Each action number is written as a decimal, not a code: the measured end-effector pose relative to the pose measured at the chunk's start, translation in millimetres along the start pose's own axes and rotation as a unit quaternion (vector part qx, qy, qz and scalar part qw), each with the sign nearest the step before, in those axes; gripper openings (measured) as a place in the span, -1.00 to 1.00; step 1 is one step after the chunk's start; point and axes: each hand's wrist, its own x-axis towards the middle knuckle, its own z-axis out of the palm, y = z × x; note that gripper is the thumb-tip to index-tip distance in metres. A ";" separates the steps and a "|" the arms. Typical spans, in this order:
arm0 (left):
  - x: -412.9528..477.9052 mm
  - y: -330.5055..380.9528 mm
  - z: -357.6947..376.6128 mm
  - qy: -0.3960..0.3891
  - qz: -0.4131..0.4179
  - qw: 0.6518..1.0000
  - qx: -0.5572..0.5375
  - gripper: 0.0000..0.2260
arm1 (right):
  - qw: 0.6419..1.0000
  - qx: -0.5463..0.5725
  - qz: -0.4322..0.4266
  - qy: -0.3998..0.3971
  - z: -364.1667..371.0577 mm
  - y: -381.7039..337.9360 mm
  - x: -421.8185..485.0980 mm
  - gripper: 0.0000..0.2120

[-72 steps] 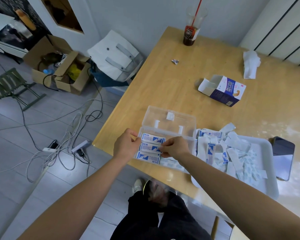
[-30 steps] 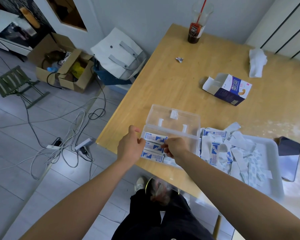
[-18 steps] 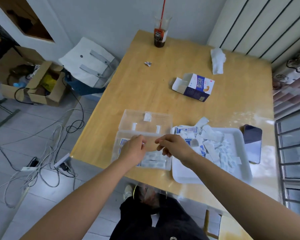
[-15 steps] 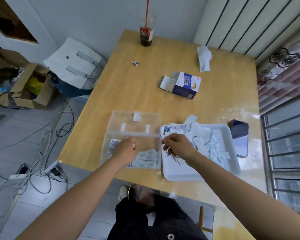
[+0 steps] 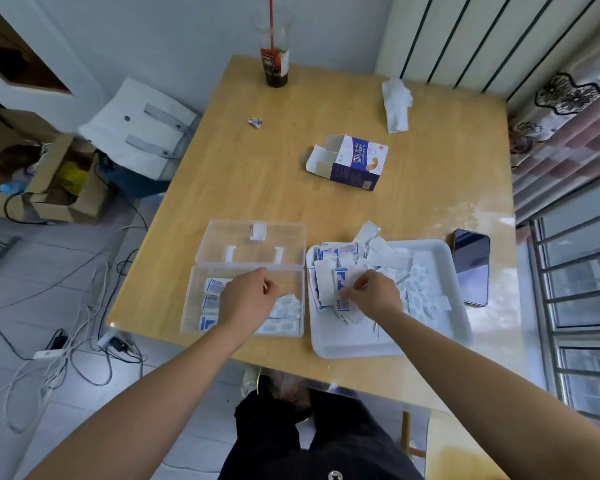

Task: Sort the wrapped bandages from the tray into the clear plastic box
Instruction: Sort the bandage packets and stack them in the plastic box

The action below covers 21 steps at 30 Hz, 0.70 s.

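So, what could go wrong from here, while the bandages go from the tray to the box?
1. Some wrapped bandages lie over the far rim of the white tray. The right hand, picking in the heap, may push them onto the table.
2. The clear plastic box sits near the table's front edge. A push from the left hand above it might slide it off.

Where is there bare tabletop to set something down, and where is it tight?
Free: the wood between the drink cup, the paper scrap and the clear plastic box; also between the bandage carton and the tray. Crowded: the near edge, where box, tray and phone sit side by side.
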 end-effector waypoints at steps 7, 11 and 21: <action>-11.0 66.7 25.7 -0.128 0.149 0.976 -0.094 -0.87 | 0.997 0.026 -0.012 0.072 -48.0 51.8 7.4 -0.85; -11.6 98.6 58.5 -0.224 0.182 0.955 -0.072 -0.78 | 0.994 -0.063 0.009 0.088 -63.4 86.3 5.8 -0.35; -2.1 106.8 96.9 -0.268 0.168 0.948 0.024 -0.64 | 0.973 -0.214 -0.032 0.076 -48.4 102.9 1.6 -0.24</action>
